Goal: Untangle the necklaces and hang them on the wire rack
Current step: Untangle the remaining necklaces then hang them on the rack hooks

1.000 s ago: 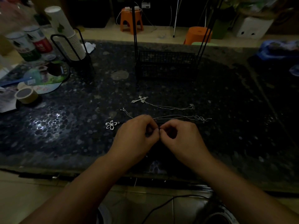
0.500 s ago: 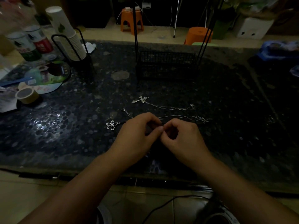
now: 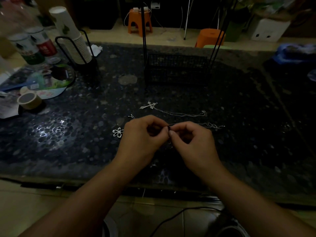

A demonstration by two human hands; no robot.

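1. Fingertips of both hands meet at one spot over the dark pebble-patterned table (image 3: 71,151); left hand (image 3: 142,139) and right hand (image 3: 193,142) each pinch a thin chain (image 3: 188,124) between thumb and forefinger, other fingers curled in
2. Pinch point sits just above the tabletop; something small and dark shows between the tips, too dim to identify
3. From the pinch the chain runs rightward along the table to a looped tangle (image 3: 213,126)
4. Flower pendant (image 3: 118,132) lies flat just left of the left hand; cannot tell which chain it belongs to
5. Cross necklace (image 3: 150,105) lies beyond the hands, its chain trailing right to a clasp, apart from the held chain
6. Black wire rack (image 3: 176,69) stands upright further back, centre of the table, nothing visible hanging on it
7. Far left: tape roll (image 3: 29,100), stack of paper cups (image 3: 73,38) in a wire holder, two cans (image 3: 34,47)
8. Orange stools (image 3: 139,21) on the floor behind the table
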